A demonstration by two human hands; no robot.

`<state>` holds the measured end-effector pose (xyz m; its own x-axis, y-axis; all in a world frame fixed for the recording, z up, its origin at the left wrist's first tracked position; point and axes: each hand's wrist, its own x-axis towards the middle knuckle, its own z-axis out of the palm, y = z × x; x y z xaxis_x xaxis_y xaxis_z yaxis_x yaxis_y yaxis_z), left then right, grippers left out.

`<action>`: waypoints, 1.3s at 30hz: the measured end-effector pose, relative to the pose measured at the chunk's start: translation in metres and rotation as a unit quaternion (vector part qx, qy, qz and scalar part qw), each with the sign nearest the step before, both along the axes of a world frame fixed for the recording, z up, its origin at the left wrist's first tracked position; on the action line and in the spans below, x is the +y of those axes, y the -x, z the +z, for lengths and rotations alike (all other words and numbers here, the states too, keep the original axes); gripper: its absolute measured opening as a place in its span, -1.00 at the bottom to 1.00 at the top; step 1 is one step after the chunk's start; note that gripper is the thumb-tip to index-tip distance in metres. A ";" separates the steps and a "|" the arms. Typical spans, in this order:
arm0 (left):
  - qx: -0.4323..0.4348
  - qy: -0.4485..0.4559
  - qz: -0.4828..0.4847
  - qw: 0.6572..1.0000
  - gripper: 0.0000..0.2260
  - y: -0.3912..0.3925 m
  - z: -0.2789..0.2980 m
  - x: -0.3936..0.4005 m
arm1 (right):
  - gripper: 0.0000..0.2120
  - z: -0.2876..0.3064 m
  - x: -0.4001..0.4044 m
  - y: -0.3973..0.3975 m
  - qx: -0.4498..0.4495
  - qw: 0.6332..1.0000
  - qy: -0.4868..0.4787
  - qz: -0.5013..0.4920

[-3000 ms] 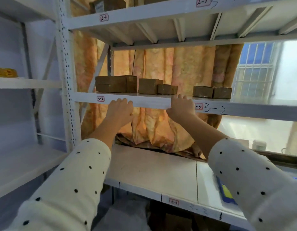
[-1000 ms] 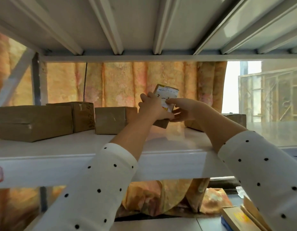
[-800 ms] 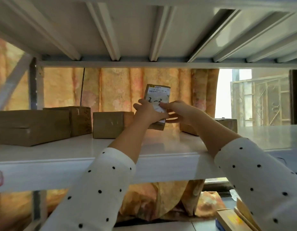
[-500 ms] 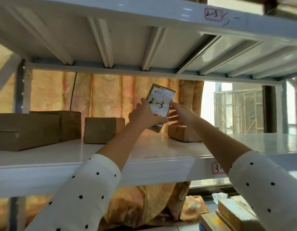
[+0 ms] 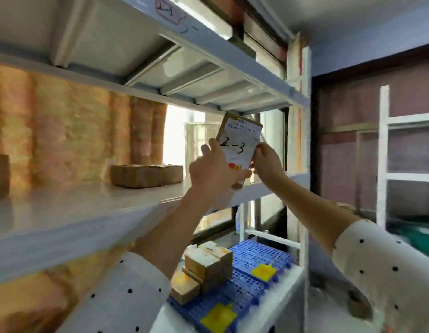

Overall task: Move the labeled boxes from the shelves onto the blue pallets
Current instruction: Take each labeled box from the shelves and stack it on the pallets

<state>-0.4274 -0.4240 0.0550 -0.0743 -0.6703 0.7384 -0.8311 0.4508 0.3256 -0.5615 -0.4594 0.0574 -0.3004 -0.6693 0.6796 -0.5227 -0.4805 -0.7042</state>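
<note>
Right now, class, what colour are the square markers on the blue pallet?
Yellow markers on the blue pallet, clearest in the head view.

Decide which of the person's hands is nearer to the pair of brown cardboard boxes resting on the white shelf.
Left. The left hand holds the white-labelled box just right of the brown cardboard boxes on the white shelf; the right hand pinches the box's far edge, farther right.

White metal shelving [image 5: 83,210] filled the left side, its upper tier's ribbed underside [image 5: 208,75] overhead. An orange patterned curtain [image 5: 71,131] hung behind it, beside a bright, washed-out window [image 5: 177,135]. A dark reddish wall [image 5: 348,150] stood to the right, with another white rack [image 5: 386,174] before it
</note>
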 end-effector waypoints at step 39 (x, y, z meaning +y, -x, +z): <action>0.040 -0.312 0.155 0.936 -0.06 0.121 -0.270 -0.141 | -0.65 -0.270 -0.151 0.161 0.302 0.892 -0.326 0.076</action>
